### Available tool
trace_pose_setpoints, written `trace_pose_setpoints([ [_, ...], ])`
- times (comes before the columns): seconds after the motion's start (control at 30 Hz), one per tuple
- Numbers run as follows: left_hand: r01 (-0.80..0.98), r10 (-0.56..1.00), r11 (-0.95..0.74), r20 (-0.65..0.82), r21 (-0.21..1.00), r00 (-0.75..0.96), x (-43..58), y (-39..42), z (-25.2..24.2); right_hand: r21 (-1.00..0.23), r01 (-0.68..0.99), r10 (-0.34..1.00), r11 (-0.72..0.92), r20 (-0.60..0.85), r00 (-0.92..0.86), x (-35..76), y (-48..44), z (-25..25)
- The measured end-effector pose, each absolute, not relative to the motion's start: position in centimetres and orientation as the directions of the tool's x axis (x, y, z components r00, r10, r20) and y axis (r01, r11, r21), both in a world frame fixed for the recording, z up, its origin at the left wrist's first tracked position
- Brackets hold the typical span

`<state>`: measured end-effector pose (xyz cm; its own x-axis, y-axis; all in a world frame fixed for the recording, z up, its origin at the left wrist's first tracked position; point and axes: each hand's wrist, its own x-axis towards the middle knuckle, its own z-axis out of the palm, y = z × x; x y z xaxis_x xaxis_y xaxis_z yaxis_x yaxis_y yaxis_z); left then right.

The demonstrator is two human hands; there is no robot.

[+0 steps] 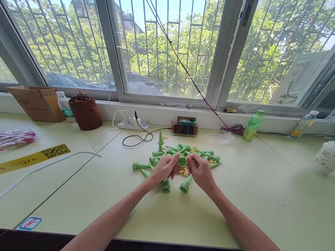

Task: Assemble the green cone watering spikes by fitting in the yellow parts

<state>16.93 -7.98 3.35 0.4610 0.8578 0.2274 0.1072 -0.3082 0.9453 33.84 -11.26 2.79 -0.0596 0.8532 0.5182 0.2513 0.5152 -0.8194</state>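
My left hand (164, 167) is closed around a green plastic watering spike (182, 160), its round open end facing me. Thumb and finger of my right hand (200, 170) are pinched at the right side of that end. Whether a small piece sits between those fingertips is hidden. Around and behind my hands lies a loose pile of similar green spikes (207, 155), with small yellow pieces (184, 171) scattered among them. One spike (160, 139) stands upright at the back left of the pile. Two more, a spike (165, 186) and another spike (184, 186), lie nearest me.
Along the window stand a cardboard box (40, 104), a brown pouch (85, 111), a power strip (134, 124), a small dark box partly blurred (185, 128) and a green bottle (252, 126). A white cup (331, 157) stands right; bagged items (7, 141) lie left.
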Motion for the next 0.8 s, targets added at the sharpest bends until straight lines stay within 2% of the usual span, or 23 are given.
trace_pose_setpoints([
  [0.4,0.173,0.827,-0.341,0.207,0.924,0.523,16.5,-7.9,3.3,-0.807,0.337,0.863,0.485,0.505,-0.035,34.1,-11.2,2.9],
  [0.8,0.235,0.801,-0.440,0.260,0.867,0.540,16.4,-8.6,4.3,-0.772,0.424,0.858,0.473,0.513,-0.023,34.3,-10.8,2.6],
])
